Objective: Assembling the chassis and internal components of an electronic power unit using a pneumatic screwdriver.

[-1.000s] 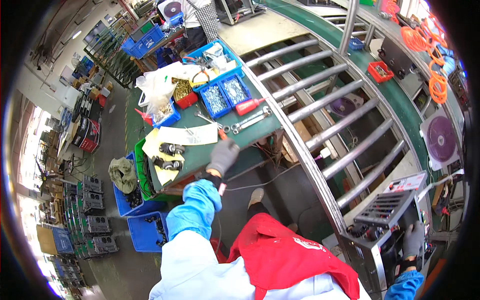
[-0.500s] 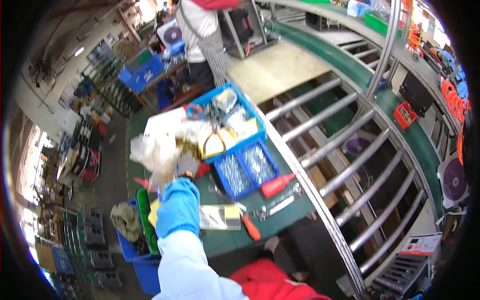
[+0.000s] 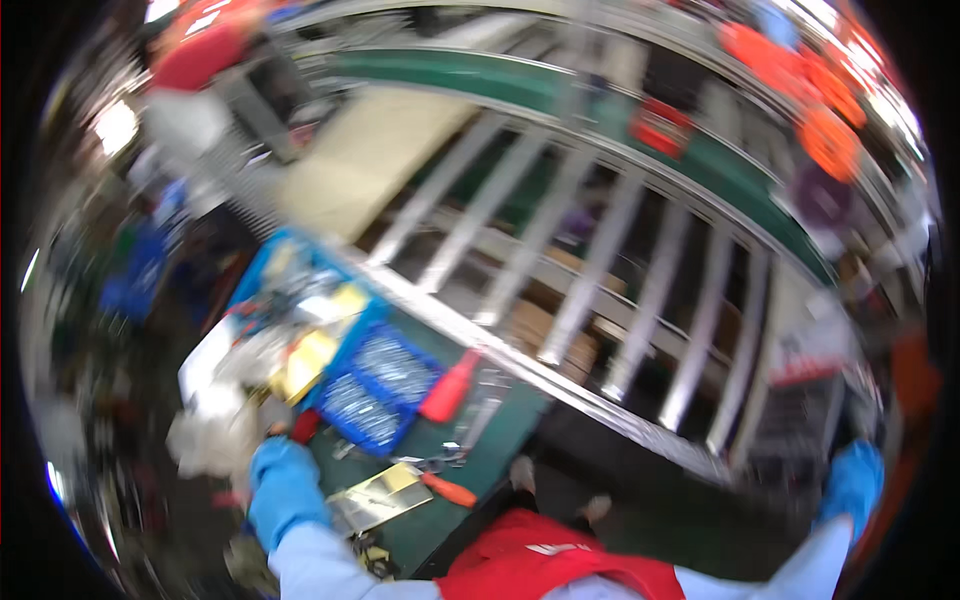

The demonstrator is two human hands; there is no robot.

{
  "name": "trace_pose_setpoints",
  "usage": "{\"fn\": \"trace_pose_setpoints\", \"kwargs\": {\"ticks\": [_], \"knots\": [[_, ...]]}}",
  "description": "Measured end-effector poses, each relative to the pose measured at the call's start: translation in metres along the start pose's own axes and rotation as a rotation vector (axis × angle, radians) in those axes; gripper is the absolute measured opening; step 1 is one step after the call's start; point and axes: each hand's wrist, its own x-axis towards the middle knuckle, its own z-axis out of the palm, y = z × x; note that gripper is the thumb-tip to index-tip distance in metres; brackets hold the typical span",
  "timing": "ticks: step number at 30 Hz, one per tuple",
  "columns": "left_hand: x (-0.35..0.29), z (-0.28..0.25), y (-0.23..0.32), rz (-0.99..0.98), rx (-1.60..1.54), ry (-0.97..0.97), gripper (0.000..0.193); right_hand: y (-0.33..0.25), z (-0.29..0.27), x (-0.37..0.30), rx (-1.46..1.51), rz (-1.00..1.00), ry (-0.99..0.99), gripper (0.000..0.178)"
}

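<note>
The picture is smeared by motion. My left hand (image 3: 276,414), below a blue cuff, reaches over the workbench beside a crumpled clear plastic bag (image 3: 212,438); its fingers are too blurred to read. To its right lies a blue two-part tray (image 3: 378,445) of small metal fasteners. A red bottle (image 3: 450,388), combination wrenches (image 3: 478,418), an orange-handled screwdriver (image 3: 449,489) and a flat pack with a yellow end (image 3: 385,500) lie nearby. Far right, my right hand (image 3: 862,408) is stretched out beside a grey box-like unit with a red-and-white top (image 3: 806,365); its grip is unreadable.
A light-blue bin (image 3: 367,318) of bags and parts stands behind the tray. A metal roller conveyor (image 3: 585,265) runs beyond the bench, with a beige board (image 3: 370,150) at its left. Another person (image 3: 195,130) stands far left. A red bin (image 3: 662,127) sits on the far green line.
My view has swung to the right, so the bench appears further left. My right arm has come into view at the right. My left hand is still by the plastic bag.
</note>
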Motion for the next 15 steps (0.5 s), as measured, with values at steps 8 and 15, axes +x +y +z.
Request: {"fn": "trace_pose_setpoints", "kwargs": {"ticks": [8,15], "knots": [[0.022,-0.014,0.107,0.175,-0.159,0.128,0.033,-0.013,0.0,0.024,-0.184,0.084,-0.073,0.047],[-0.005,-0.022,0.129,0.147,-0.256,0.135,0.032,-0.018,-0.003,0.037,-0.287,0.12,-0.069,0.037]]}}
